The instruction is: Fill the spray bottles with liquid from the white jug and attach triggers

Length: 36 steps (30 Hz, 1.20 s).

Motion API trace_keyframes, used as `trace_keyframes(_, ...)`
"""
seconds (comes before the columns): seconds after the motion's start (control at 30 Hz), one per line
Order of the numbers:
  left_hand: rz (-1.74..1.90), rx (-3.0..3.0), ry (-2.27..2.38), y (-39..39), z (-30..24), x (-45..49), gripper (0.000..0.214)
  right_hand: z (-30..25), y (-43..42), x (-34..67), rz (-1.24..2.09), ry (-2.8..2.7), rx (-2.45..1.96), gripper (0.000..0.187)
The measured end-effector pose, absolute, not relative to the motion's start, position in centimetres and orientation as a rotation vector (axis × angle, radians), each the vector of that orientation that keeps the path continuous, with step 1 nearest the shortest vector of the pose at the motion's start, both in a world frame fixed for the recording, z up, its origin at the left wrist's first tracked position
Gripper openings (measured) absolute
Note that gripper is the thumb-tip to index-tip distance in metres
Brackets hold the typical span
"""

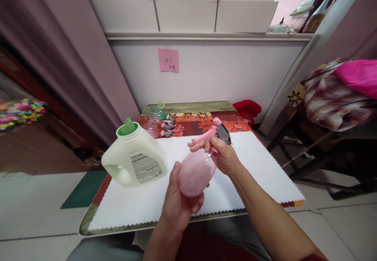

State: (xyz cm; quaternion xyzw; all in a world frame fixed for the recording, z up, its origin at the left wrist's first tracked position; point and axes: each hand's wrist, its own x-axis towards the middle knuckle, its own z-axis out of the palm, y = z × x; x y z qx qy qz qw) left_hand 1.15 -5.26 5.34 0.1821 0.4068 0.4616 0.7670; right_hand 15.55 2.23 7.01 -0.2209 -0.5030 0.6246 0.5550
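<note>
Both hands point(178, 206) curled round a tilted spray bottle point(196, 172), rounded body cloudy pink, pink-and-grey trigger head point(223, 133)

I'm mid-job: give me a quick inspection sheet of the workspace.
Surface: table with a white wavy-edged sheet.
Job's things: pink spray bottle, tilted; pale jug, upright at left, green spout showing.
Clutter: see-through bottles lying beyond the jug.
Grips: left grip cups the spray bottle's rounded end; right grip holds its sprayer head.
Cables: nothing seen on the table.
Surroundings: pink note on wall; curtain left; plaid cloth right.
</note>
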Motion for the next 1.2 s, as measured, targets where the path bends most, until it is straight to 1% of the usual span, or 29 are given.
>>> trace_keyframes(0.1, 1.24, 0.526, 1.019, -5.9, 5.4, 1.8, 0.066, 7.2, 2.1, 14.7, 1.477, -0.995, -0.626, 0.045)
trace_keyframes(0.2, 1.552, 0.803, 1.179, -6.5, 4.4, 2.5, 0.058, 7.4, 1.9, 14.1, 1.5, -0.83, -0.739, 0.049)
trace_keyframes(0.23, 1.659, 0.901, 1.233, -6.6, 3.9, 2.7, 0.061, 7.5, 1.8, 14.0, 1.508, -0.79, -0.767, 0.051)
trace_keyframes(0.33, 1.934, 1.14, 1.329, -6.5, 2.4, 3.5, 0.086, 8.0, 1.5, 13.9, 1.534, -0.705, -0.822, 0.054)
trace_keyframes(0.37, 2.001, 1.199, 1.339, -6.4, 1.9, 3.8, 0.089, 8.1, 1.3, 13.9, 1.541, -0.687, -0.833, 0.054)
trace_keyframes(0.5, 2.212, 1.305, 1.369, -5.4, 0.0, 3.9, 0.079, 8.5, 0.8, 13.6, 1.56, -0.636, -0.847, 0.055)
trace_keyframes(0.57, 2.248, 1.469, 1.386, -5.0, -0.8, 3.2, 0.083, 8.5, 0.5, 13.5, 1.555, -0.628, -0.814, 0.055)
trace_keyframes(0.67, 2.098, 1.724, 1.32, -5.0, -0.9, 1.9, 0.106, 8.4, 0.4, 13.6, 1.527, -0.69, -0.707, 0.055)
trace_keyframes(0.7, 1.994, 1.679, 1.26, -5.1, -0.6, 1.6, 0.113, 8.4, 0.5, 13.7, 1.518, -0.724, -0.671, 0.055)
trace_keyframes(0.73, 1.883, 1.543, 1.187, -5.2, -0.2, 1.4, 0.116, 8.3, 0.6, 13.9, 1.509, -0.76, -0.643, 0.055)
trace_keyframes(0.77, 1.772, 1.348, 1.1, -5.3, 0.4, 1.3, 0.112, 8.3, 0.7, 14.1, 1.503, -0.797, -0.621, 0.055)
trace_keyframes(0.83, 1.516, 0.913, 0.897, -5.4, 1.7, 1.3, 0.093, 8.0, 1.0, 14.4, 1.498, -0.875, -0.579, 0.056)
trace_keyframes(0.87, 1.372, 0.736, 0.795, -5.4, 2.2, 1.3, 0.087, 7.8, 1.2, 14.6, 1.495, -0.917, -0.558, 0.056)
trace_keyframes(0.97, 1.019, 0.469, 0.578, -5.1, 3.3, 1.2, 0.09, 7.1, 1.4, 14.8, 1.465, -1.028, -0.489, 0.054)
trace_keyframes(1.03, 0.955, 0.402, 0.547, -4.8, 3.5, 0.9, 0.085, 6.7, 1.5, 14.9, 1.447, -1.061, -0.455, 0.047)
trace_keyframes(1.1, 0.974, 0.351, 0.575, -4.6, 3.5, 0.6, 0.079, 6.6, 1.5, 15.1, 1.444, -1.075, -0.463, 0.036)
trace_keyframes(1.13, 0.976, 0.337, 0.597, -4.6, 3.5, 0.5, 0.077, 6.7, 1.5, 15.2, 1.444, -1.084, -0.494, 0.034)
trace_keyframes(1.2, 0.984, 0.331, 0.635, -4.6, 3.7, 0.4, 0.076, 7.0, 1.4, 15.3, 1.442, -1.104, -0.589, 0.043)
